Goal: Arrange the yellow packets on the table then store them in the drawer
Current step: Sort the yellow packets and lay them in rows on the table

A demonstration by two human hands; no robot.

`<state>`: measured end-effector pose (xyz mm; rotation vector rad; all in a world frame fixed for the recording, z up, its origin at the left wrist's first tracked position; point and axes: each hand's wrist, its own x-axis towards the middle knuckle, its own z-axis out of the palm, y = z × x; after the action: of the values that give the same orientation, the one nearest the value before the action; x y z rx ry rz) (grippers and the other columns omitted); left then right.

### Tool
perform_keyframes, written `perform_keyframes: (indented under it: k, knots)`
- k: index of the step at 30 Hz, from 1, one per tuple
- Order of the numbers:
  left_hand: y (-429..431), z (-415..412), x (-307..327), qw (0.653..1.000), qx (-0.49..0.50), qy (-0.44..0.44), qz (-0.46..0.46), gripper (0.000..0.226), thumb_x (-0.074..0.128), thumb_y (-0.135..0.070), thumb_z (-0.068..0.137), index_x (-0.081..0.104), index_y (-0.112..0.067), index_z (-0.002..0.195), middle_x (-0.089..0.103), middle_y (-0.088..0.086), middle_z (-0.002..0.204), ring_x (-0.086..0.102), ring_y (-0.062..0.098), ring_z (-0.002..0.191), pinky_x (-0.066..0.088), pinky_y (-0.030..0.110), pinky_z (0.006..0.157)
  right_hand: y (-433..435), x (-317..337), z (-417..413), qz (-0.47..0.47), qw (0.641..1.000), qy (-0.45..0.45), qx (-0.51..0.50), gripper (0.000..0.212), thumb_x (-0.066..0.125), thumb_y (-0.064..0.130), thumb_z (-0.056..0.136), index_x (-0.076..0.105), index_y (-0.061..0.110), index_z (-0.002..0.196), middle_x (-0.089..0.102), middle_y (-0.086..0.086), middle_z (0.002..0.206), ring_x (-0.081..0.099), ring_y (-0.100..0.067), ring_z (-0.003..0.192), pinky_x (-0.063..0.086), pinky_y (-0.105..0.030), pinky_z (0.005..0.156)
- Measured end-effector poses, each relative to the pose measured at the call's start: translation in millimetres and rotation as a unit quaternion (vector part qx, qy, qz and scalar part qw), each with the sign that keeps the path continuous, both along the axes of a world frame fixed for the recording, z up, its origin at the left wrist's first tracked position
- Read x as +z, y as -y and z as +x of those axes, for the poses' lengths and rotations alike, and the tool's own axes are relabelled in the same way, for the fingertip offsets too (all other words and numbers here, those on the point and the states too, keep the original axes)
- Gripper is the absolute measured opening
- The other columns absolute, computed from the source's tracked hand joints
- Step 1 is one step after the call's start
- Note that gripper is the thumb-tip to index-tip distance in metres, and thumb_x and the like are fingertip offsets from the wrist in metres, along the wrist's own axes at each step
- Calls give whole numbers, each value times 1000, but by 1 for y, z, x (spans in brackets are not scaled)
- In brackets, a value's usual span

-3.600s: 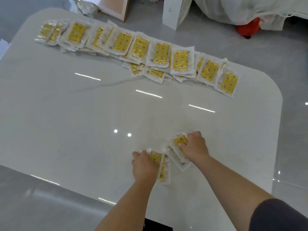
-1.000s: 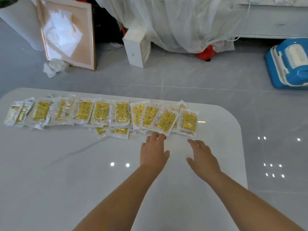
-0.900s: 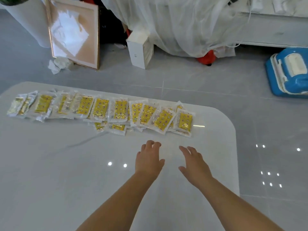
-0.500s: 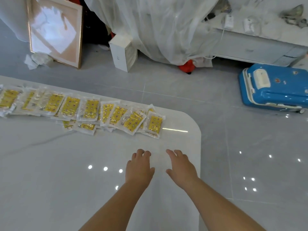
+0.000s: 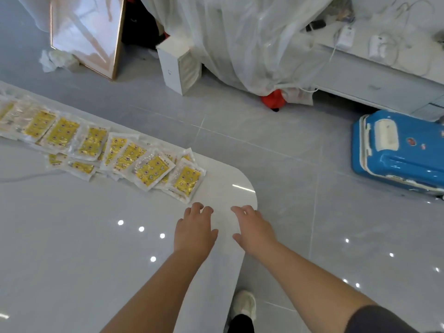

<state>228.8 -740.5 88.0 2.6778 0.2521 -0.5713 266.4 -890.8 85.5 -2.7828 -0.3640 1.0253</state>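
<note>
Several yellow packets in clear wrappers lie in an overlapping row point(image 5: 101, 150) along the far edge of the white table point(image 5: 72, 236), running off the left side of the view. The nearest one, the rightmost packet point(image 5: 187, 180), lies just beyond my fingertips. My left hand point(image 5: 194, 230) hovers palm down over the table with relaxed fingers and holds nothing. Beside it, my right hand point(image 5: 253, 230) is also palm down and empty, over the table's rounded right corner. No drawer is in view.
Past the table's right edge is grey tiled floor, with my white shoe point(image 5: 245, 306) below. A blue case point(image 5: 396, 152) lies on the floor at right. A white box point(image 5: 179, 64), a framed panel point(image 5: 86, 32) and a sheet-covered shape point(image 5: 240, 37) stand behind.
Earlier both hands held packets near the table's front. Since then they have let go and come back from the row, and my view has swung right toward the table's corner.
</note>
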Motion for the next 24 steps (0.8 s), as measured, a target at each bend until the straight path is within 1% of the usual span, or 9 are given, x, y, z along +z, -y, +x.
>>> perform_keyframes:
  k: [5,8,10,12,14,17,19,21,24]
  knots:
    - [34,14,4,999,41,9,0,50,58,-41,92,43,-27,137,38,-3,144,41,15,128,42,29,100,24,5,29,11,1000,14,24,67,59,28,92,23,26,148,29,0,149,36,-23,131,43,-35,96]
    - [39,31,5,998,59,16,13,50,58,-42,92,43,-28,137,37,-3,146,40,15,130,41,30,102,26,12,50,40,998,38,42,66,60,26,92,25,27,148,31,2,148,37,-22,130,44,-35,94]
    - [42,50,4,997,60,33,25,50,59,-41,91,44,-27,137,38,-2,146,41,16,131,42,30,102,36,10,68,64,996,58,29,65,60,24,92,27,28,147,32,3,147,36,-20,131,46,-35,93]
    - [43,68,2,997,58,40,26,50,59,-39,92,44,-26,137,38,-2,145,40,17,131,43,30,101,45,7,89,81,995,51,6,64,61,24,91,29,30,146,34,5,145,37,-18,131,46,-36,95]
    - [44,89,3,997,55,37,28,49,57,-38,93,42,-25,137,37,-2,145,39,17,131,42,29,101,55,4,115,80,996,34,14,64,62,23,90,30,29,146,35,4,145,37,-19,131,45,-37,98]
    - [42,127,-1,997,72,19,34,47,55,-37,94,42,-25,137,37,-3,144,40,17,128,44,29,98,55,3,167,99,994,5,42,64,60,21,91,29,27,147,34,2,145,35,-19,133,41,-34,101]
    - [38,158,-1,993,103,17,47,46,55,-37,93,43,-24,136,38,-3,142,41,17,126,44,29,96,46,2,211,112,989,4,95,64,60,20,90,31,27,146,34,2,144,35,-19,133,40,-33,102]
    - [33,186,-5,988,151,20,33,41,56,-33,92,47,-23,130,41,-2,137,43,19,122,45,31,92,39,-1,248,105,983,9,147,63,61,19,89,33,26,145,36,1,142,36,-21,131,42,-34,100]
    - [26,216,-4,981,192,8,26,38,58,-29,89,51,-21,125,44,0,132,45,21,118,46,31,89,24,-2,291,91,980,-3,174,62,62,19,89,34,24,145,37,0,141,37,-21,130,42,-35,99]
